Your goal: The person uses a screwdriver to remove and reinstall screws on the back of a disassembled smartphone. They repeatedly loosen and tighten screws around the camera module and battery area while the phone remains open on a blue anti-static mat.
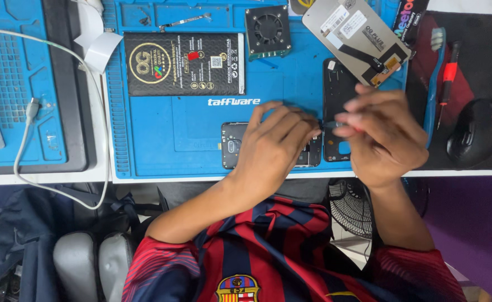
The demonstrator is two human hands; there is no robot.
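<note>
Phone (232, 146) lies opened with its back cover (335, 106) off; my left hand (274, 148) steadies it, right hand (380, 137) fingers pinching a small tool (331, 124), boards still unremoved.

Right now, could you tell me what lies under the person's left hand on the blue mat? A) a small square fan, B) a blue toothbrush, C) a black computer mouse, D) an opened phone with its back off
D: the left hand rests on the opened phone at the front edge of the blue mat, while the fan, mouse and toothbrush lie apart from it.
</note>
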